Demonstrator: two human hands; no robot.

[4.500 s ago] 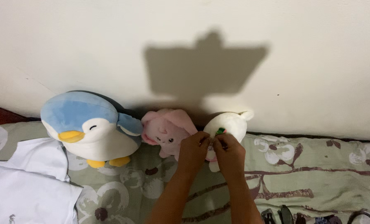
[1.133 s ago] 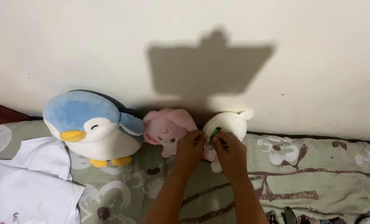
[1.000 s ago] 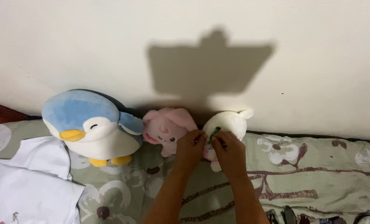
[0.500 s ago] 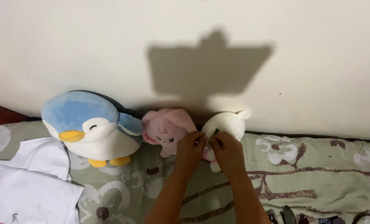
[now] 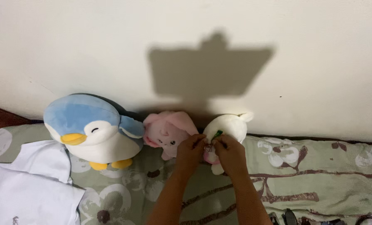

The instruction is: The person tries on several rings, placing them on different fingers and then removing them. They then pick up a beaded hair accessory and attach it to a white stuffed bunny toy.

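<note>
A small white plush toy (image 5: 231,125) with a green bit on its front leans on the wall, on a green flowered bedspread (image 5: 319,175). My left hand (image 5: 190,152) and my right hand (image 5: 229,152) meet at its front, fingers pinched on a small part of it. What exactly they pinch is hidden by the fingers. A pink plush toy (image 5: 167,130) sits just left of my left hand.
A large blue and white plush penguin (image 5: 92,129) stands at the left against the cream wall (image 5: 186,46). White cloth (image 5: 23,183) lies at the lower left. Dark straps (image 5: 290,217) show at the bottom right edge.
Both hands have stayed at the front of the white plush with only small finger movements. The green bit shows again after being mostly covered half a second ago.
</note>
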